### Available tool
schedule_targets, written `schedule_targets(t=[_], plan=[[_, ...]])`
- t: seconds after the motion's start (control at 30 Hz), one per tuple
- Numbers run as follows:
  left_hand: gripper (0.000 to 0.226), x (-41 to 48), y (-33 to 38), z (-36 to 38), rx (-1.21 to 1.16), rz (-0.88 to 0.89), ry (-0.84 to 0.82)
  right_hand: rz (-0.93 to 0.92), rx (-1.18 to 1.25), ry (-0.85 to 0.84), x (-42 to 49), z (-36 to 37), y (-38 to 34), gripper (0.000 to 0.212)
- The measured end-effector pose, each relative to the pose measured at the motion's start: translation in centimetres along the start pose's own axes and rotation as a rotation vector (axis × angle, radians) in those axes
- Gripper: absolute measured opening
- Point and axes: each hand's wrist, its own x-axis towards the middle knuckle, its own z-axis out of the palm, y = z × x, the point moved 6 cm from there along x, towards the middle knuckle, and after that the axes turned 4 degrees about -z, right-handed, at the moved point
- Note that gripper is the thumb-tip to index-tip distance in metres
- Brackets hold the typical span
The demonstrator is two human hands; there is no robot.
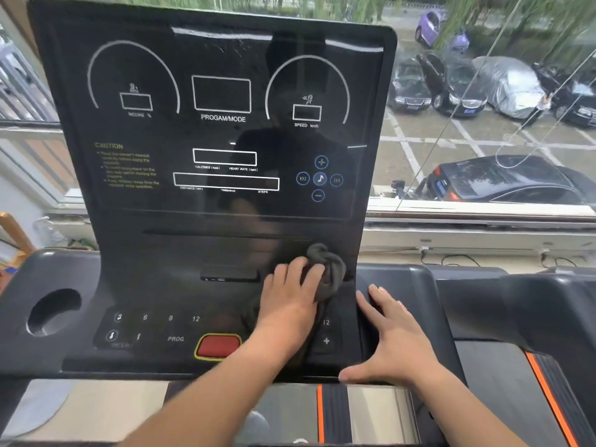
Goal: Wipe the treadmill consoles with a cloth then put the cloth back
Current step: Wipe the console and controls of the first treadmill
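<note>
A black treadmill console [222, 124] fills the view, with a glossy display above and a button panel below. My left hand [287, 301] presses a bunched dark grey cloth [329, 272] against the lower right part of the console, fingers laid over the cloth. My right hand [393, 333] rests flat with fingers spread on the console's right side, next to the plus button. It holds nothing. Part of the cloth hangs down under my left palm.
A red stop button [217, 346] sits at the lower middle of the panel. A round cup holder [53, 312] is at the left. A second treadmill's dark frame [529, 304] stands at the right. Behind is a window onto parked cars.
</note>
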Motion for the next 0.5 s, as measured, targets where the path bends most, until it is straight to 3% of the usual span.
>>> schedule_targets(t=[0.1, 0.23, 0.4, 0.5], plan=[[0.057, -1.8, 3.5, 0.9, -0.121, -0.08, -0.015, -0.031, 0.011, 0.02, 0.0, -0.4, -0.2, 0.144], [0.049, -3.1, 7.8, 2.0, -0.094, 0.085, -0.138, -0.065, 0.016, 0.091, -0.8, -0.2, 0.1, 0.132], [0.051, -4.4, 6.0, 1.0, -0.034, 0.17, -0.22, -0.044, 0.001, 0.079, -1.9, 0.1, 0.9, 0.124], [0.061, -4.2, 3.6, -0.9, 0.069, 0.109, -0.287, -0.019, 0.069, 0.051, -1.8, -0.1, 1.0, 0.12]])
